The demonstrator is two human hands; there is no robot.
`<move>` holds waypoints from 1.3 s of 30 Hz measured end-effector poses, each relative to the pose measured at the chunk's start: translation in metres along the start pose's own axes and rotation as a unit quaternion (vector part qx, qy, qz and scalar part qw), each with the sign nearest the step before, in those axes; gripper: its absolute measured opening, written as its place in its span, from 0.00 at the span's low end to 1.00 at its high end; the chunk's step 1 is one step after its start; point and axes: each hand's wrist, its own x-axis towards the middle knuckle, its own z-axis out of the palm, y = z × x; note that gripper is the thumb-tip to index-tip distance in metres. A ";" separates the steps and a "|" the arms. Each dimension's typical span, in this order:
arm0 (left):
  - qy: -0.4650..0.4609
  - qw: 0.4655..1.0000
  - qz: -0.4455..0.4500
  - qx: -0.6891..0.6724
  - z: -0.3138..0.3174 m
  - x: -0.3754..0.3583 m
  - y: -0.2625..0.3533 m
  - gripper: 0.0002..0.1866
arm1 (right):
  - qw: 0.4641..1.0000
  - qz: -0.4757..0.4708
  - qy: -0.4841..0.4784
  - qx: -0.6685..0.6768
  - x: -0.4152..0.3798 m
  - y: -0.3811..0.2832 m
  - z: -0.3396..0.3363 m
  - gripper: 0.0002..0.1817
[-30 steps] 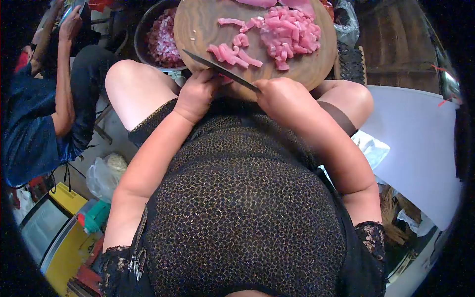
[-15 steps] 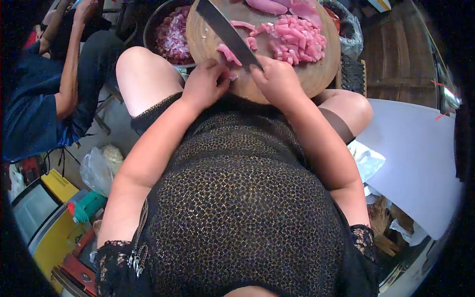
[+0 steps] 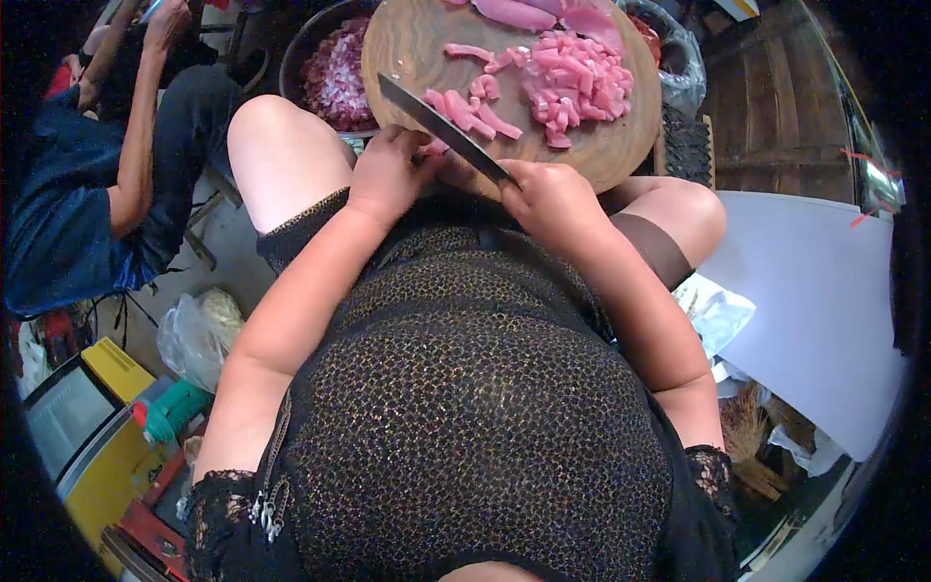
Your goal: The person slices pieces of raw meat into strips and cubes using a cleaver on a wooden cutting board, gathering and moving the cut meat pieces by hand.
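Observation:
My right hand (image 3: 555, 197) is wrapped round the handle of a wide-bladed knife (image 3: 441, 126). Its blade slants toward the upper left over the near edge of a round wooden cutting board (image 3: 400, 48). Close to the blade, the fingers of my left hand (image 3: 384, 177) are curled on a small piece of pink meat (image 3: 434, 148), partly hidden by fingers and blade. Just beyond the blade lie several cut meat strips (image 3: 464, 114). A heap of diced meat (image 3: 577, 82) sits on the board's right side, with larger meat slabs (image 3: 519, 12) at its far edge.
Left of the board stands a metal bowl (image 3: 288, 68) with chopped meat (image 3: 339, 78). A plastic-lined container (image 3: 684, 73) is at the right. Another person (image 3: 73, 204) sits at the left. A plastic bag (image 3: 189, 339) lies on the floor, and a pale panel (image 3: 805, 301) is at the right.
The knife has swung lower and nearer to me, its tip dropping. More cut strips now lie beyond the blade. My left hand has shifted slightly left, and a few dice have spread toward me.

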 end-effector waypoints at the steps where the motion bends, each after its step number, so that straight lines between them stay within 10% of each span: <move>1: 0.000 1.000 0.000 0.000 0.002 0.000 -0.003 0.16 | 1.000 0.000 0.000 0.000 0.000 0.000 0.000 0.12; 13: -0.006 0.998 0.052 -0.021 0.012 0.006 -0.012 0.12 | 0.993 -0.015 -0.097 -0.066 0.039 -0.010 0.004 0.13; 22: 0.033 0.998 0.051 -0.008 0.015 0.006 -0.015 0.14 | 0.985 -0.121 0.112 0.042 0.022 0.015 0.016 0.19; 31: -0.028 0.997 -0.028 -0.069 0.004 0.022 0.011 0.16 | 0.983 -0.140 0.059 0.100 0.042 0.081 -0.047 0.16; 37: -0.034 0.997 -0.059 -0.033 0.001 0.035 0.008 0.12 | 0.946 -0.201 0.254 -0.023 0.042 0.112 -0.037 0.17; 39: -0.001 0.945 -0.163 -0.285 -0.004 0.044 0.011 0.13 | 0.927 -0.220 0.302 -0.036 0.039 0.114 -0.037 0.19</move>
